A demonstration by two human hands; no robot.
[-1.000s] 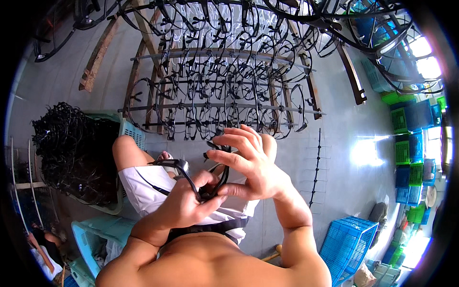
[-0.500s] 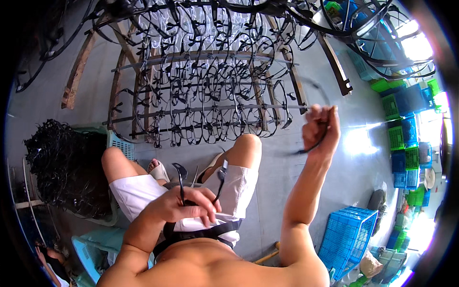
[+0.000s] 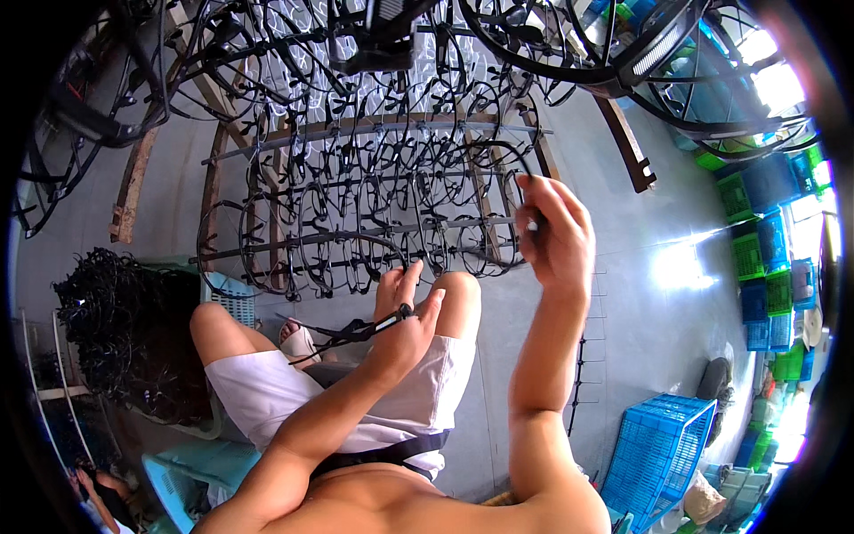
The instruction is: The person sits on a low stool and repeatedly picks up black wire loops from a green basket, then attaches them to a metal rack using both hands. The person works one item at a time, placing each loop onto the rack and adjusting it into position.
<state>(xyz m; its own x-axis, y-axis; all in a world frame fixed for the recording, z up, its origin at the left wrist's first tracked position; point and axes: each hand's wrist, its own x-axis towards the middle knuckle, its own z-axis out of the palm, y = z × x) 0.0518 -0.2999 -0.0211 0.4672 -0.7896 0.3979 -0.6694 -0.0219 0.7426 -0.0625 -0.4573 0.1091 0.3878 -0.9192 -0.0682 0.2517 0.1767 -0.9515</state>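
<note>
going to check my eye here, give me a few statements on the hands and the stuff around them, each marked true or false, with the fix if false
1. The left hand holds thin black strips. True.
2. The right hand holds a curved black piece. True.
3. The left hand is higher in the picture than the right hand. False: the right hand is higher.
4. A heap of black parts is at the person's left. True.
5. The person's legwear is black. False: the shorts are pale.
6. No crate is on the floor at the right. False: a blue crate is there.
</note>
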